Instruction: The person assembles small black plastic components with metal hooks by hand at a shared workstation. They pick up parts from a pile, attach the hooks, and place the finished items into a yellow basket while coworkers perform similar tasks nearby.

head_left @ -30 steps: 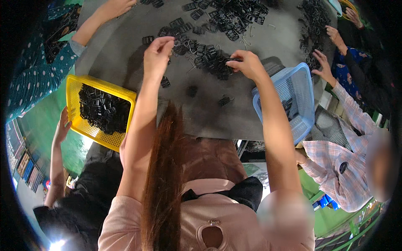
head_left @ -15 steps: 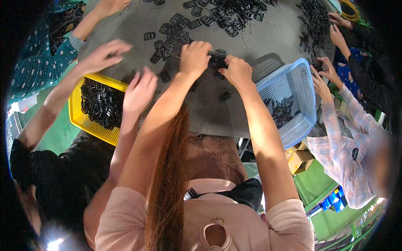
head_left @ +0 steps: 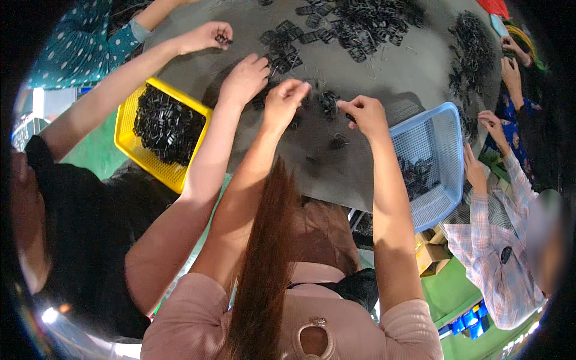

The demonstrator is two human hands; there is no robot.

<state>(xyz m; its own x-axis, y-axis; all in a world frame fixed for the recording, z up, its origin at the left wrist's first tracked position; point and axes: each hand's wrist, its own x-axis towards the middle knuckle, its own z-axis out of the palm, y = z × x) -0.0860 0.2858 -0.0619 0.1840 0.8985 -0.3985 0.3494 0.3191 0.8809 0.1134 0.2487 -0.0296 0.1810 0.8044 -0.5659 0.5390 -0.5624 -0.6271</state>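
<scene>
My left hand [head_left: 283, 107] is raised over the grey table [head_left: 324, 174], thumb and fingers pinched together. Whatever it holds, if anything, is too small to make out. Farther right, my right hand [head_left: 367, 115] is also closed in a pinch, with a dark bit showing under its fingers that I cannot name. Between the two hands lies a small cluster of black plastic buckles [head_left: 328, 103], apart from both. One more dark piece [head_left: 338, 143] rests nearer to me. Thin wire hooks [head_left: 373, 71] are scattered just beyond my hands.
A large heap of black buckles [head_left: 366, 27] covers the far table; dark hooks [head_left: 471, 54] are piled at right. A yellow basket [head_left: 157, 173] of black parts stands left, a blue basket [head_left: 447, 156] right. A co-worker's arm [head_left: 210, 144] reaches close beside my left arm. Other people work around.
My hands have drawn apart, the right one shifting rightward. The left co-worker's hands have moved from beside the yellow basket out over the table. The whole view has shifted slightly.
</scene>
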